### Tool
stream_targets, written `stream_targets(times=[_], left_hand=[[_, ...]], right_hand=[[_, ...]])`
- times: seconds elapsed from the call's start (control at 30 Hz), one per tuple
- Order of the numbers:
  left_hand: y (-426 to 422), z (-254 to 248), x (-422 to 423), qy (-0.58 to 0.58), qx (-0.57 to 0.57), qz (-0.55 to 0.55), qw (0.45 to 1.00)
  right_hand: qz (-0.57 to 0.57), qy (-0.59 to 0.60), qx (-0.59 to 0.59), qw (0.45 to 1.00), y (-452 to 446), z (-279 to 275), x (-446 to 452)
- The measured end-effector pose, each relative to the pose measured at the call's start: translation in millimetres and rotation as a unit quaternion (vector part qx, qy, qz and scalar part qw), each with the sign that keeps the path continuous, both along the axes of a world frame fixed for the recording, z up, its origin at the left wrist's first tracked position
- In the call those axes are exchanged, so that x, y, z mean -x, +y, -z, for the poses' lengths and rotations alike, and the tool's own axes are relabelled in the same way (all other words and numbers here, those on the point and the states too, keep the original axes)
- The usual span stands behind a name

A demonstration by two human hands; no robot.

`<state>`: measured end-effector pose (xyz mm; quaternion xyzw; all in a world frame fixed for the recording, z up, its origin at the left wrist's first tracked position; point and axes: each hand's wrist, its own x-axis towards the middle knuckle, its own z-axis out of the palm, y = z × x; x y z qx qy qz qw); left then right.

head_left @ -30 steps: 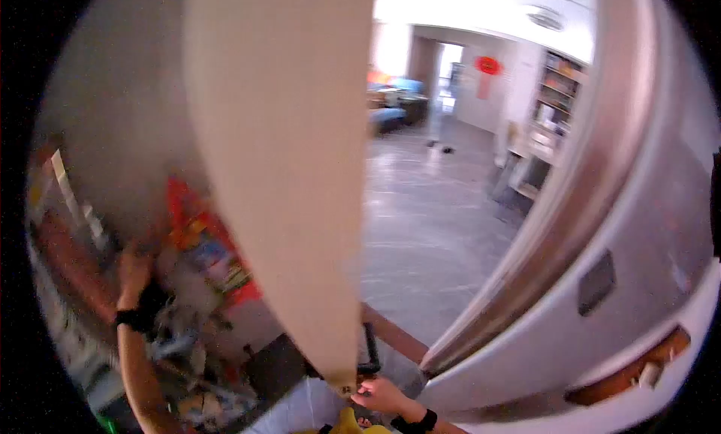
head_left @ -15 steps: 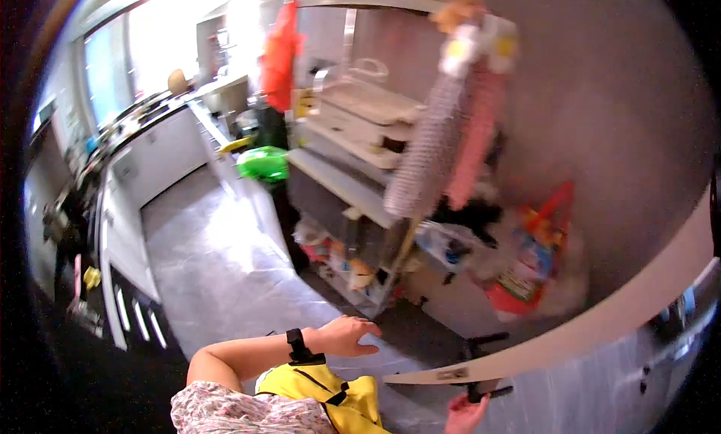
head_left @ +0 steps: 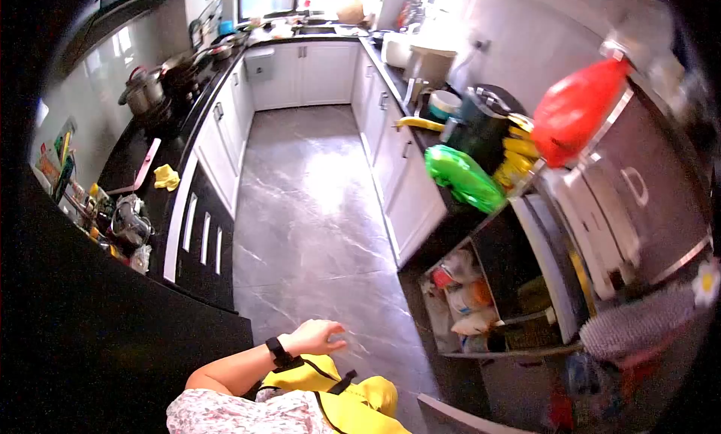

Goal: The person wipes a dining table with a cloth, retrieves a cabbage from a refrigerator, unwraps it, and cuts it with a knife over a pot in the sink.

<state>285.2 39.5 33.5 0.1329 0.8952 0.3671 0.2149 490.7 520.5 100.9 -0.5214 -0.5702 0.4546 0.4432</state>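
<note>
My left hand hangs in front of my body above the grey tiled floor. Its fingers are loosely bent, the thumb stands apart, and nothing is in it. A black watch-like band circles that wrist. Just beneath the hand is the yellow apron that I wear. My right hand is outside the view. At the lower right shows the pale edge of a door.
A dark counter with a pot runs along the left. On the right are white cabinets, a green plastic bag, a red bag and a loaded shelf rack. A sink lies at the back.
My view has swung left, so the kitchen aisle is now central and the rack sits at the right. My right hand, earlier at the door handle, has left the view.
</note>
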Motion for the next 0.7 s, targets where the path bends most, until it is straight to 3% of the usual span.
stream_targets(times=[0.1, 0.2, 0.4, 0.53, 0.7], left_hand=[[-71, 19, 24, 0.034, 0.012, -0.054, 0.998], [-129, 16, 48, 0.037, 0.046, -0.125, 0.99], [-187, 29, 104, -0.044, 0.075, -0.165, 0.982], [-198, 48, 187, -0.069, 0.124, -0.1, 0.985], [-234, 41, 297, -0.085, 0.184, -0.087, 0.975]], right_hand=[[-0.144, -0.038, 0.002, 0.989, -80, 31, 100], [-0.327, -0.099, 0.044, 0.939, -171, 76, 185], [-0.648, -0.207, 0.122, 0.723, -329, 144, 293], [-0.745, -0.233, 0.136, 0.611, -369, 170, 359], [-0.791, -0.268, 0.129, 0.535, -380, 182, 458]])
